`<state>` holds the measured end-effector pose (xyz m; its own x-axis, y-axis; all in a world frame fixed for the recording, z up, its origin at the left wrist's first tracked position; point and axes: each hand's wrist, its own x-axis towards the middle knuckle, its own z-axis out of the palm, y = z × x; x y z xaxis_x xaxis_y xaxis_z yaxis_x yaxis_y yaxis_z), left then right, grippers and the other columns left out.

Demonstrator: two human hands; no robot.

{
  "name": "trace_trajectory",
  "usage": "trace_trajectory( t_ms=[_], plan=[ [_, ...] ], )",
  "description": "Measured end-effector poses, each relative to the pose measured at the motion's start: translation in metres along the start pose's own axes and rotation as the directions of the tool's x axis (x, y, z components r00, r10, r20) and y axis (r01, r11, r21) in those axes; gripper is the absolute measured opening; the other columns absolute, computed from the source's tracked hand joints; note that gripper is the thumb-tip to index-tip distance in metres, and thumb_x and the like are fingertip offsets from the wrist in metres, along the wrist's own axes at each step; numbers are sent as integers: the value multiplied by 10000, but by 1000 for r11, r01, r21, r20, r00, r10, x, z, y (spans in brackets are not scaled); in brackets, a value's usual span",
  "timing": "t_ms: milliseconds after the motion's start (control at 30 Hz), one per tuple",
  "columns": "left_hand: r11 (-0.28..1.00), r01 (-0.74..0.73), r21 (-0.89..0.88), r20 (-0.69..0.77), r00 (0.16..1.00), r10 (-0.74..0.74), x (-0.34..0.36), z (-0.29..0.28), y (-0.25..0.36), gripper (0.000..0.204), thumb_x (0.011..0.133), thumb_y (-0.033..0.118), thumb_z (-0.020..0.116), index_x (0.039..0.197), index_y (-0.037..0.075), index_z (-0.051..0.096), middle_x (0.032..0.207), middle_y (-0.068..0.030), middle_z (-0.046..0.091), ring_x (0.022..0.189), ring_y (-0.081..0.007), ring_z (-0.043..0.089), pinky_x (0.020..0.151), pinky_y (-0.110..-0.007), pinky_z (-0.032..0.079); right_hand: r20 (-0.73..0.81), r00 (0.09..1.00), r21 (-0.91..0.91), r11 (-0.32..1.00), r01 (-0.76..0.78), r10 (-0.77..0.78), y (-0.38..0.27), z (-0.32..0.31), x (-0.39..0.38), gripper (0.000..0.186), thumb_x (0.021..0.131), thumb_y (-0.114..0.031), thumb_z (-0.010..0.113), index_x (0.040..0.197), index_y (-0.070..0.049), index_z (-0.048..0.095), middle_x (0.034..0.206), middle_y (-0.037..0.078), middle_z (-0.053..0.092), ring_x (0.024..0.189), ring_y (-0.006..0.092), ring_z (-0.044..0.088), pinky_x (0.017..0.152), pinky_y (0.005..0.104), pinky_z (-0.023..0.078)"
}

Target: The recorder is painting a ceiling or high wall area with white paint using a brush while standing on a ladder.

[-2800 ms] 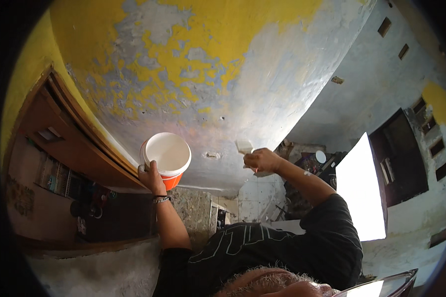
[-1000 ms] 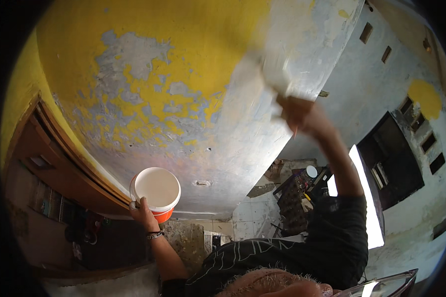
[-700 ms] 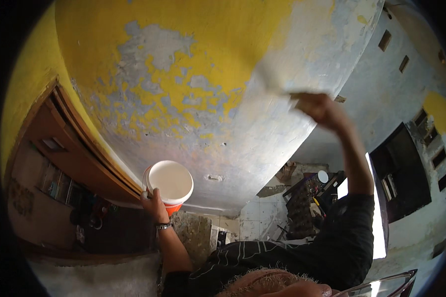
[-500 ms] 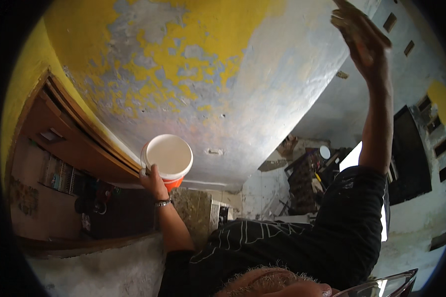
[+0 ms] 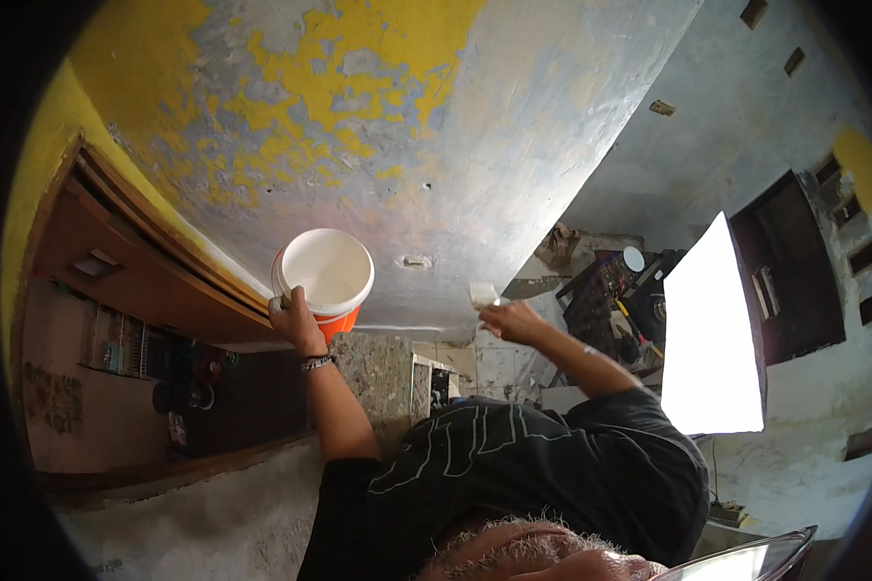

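My left hand (image 5: pixel 298 323) grips the near-left rim of an orange and white bucket (image 5: pixel 327 269), thumb over the edge. The bucket's mouth faces me and its inner wall is white. What lies at its bottom is hard to make out. To the right of the bucket, my right hand (image 5: pixel 513 322) is closed around a wide, pale-ended paintbrush (image 5: pixel 484 294). Its handle is hidden in my fingers. The brush end is near the lower edge of the wall (image 5: pixel 397 208), which has patchy yellow paint and grey-white areas; I cannot tell whether they touch.
A wooden door frame (image 5: pixel 179 261) stands at the left. Beneath my left arm is a speckled, dirty board or platform (image 5: pixel 376 382). A cluttered dark table (image 5: pixel 606 295) stands at the right, with a bright white panel (image 5: pixel 712 339) beside it. White floor tiles (image 5: pixel 504 363) show below.
My right hand has come down from high on the right side of the wall to near the bucket, and the brush now shows. The bucket stays in my left hand, slightly higher in view.
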<state>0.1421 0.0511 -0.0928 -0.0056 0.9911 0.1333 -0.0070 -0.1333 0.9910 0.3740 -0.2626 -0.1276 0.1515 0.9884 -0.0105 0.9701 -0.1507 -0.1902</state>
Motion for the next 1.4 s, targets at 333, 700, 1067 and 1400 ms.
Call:
trace_trajectory(
  t_ms=[333, 700, 1067, 1400],
  plan=[
    [998, 5, 58, 65, 998, -9, 0, 16, 25, 292, 697, 153, 632, 829, -88, 533, 771, -116, 583, 677, -189, 522, 652, -348, 446, 101, 740, 341, 676, -653, 665, -24, 23, -95, 269, 809, -364, 592, 833, -97, 622, 844, 153, 636, 824, 360, 596, 689, 441, 468],
    [994, 31, -100, 32, 999, -27, -19, -16, 7, 287, 687, 118, 597, 881, -85, 537, 857, -137, 597, 760, -213, 567, 696, -356, 473, -146, 406, 867, 314, -386, 902, 11, 65, -126, 270, 824, -249, 645, 677, -29, 589, 586, 76, 595, 552, 160, 602, 518, 331, 479],
    [996, 6, -86, -25, 1000, -8, -24, -10, 9, 271, 687, 154, 590, 776, -63, 455, 750, -125, 538, 649, -220, 517, 634, -365, 454, -308, 514, 911, 404, -83, 800, 11, -15, -49, 156, 882, -196, 588, 852, -43, 584, 712, 26, 611, 637, 129, 618, 543, 256, 456],
    [975, 58, -215, -74, 994, -75, -24, -12, 13, 283, 687, 154, 572, 806, -87, 482, 801, -177, 567, 713, -261, 567, 657, -391, 470, -185, 750, 980, 174, 94, 635, -48, 9, 9, 121, 869, -152, 607, 925, -47, 582, 882, 42, 623, 860, 165, 632, 655, 258, 489]
  ],
)
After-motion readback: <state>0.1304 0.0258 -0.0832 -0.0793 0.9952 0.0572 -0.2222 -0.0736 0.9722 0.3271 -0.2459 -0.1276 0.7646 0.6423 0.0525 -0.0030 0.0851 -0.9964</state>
